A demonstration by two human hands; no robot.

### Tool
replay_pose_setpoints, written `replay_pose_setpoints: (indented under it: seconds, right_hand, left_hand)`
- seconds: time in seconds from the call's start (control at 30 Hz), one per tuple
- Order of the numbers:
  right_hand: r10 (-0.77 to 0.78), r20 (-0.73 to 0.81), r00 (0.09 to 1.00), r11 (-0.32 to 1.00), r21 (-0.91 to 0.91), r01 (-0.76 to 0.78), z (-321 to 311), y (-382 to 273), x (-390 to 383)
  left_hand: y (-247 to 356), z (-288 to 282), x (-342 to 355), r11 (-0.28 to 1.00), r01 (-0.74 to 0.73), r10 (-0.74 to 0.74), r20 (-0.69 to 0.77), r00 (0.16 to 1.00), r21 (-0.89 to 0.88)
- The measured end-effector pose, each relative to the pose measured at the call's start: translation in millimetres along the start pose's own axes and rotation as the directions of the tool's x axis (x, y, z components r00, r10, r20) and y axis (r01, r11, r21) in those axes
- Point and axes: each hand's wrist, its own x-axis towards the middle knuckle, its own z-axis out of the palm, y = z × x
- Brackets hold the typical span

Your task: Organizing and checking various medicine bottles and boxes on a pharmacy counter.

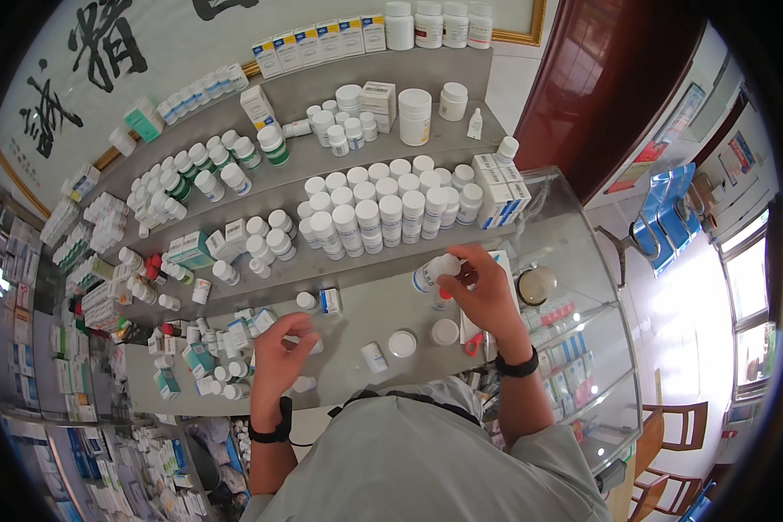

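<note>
White bottle (433, 271): this is what I have in my right hand, a small white-capped medicine bottle tipped on its side, lifted just above the grey counter in front of the lowest shelf step; it sits right of centre in my view
Far left: I see stacked boxes and small bottles crowding the shelf ends (87, 261), too small for me to sort by kind
Left hand (278, 352): resting low over the counter (365, 317) among small boxes and bottles; fingers curled loosely together, tips by a small white bottle (313, 345); I cannot tell whether they actually grip it; a black band sits on that wrist
Counter middle: a small white bottle lying on its side (373, 357); a round white cap (402, 343) just right of it; another round white lid (445, 331) further right, all apart from each other; a little blue and white box (329, 301) stands behind them
Shelves above: rows of white-capped bottles (383, 204) packed touching on the stepped grey tiers; blue and white boxes (503, 187) at the right end
Right hand (487, 296): fingers and thumb clamped around the white bottle; black band on the wrist too
Right of the hand: a round glass-like disc (536, 284) on the glass case top (583, 261); red-handled scissors (472, 344) lie beneath my wrist
</note>
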Motion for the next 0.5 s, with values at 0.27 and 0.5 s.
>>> replay_pose_setpoints:
  seconds: [0.27,0.5]
  right_hand:
    - [0.01,0.11,0.994,0.996,-0.093,0.0,26,-9,2]
    - [-0.108,0.445,0.889,0.839,-0.439,0.321,62,6,-5]
  left_hand:
    - [1,-5,7,1.0,0.018,-0.019,0.014,1.0,0.003]
    - [-5,-27,3,0.999,0.047,-0.047,-0.086,0.995,0.0]
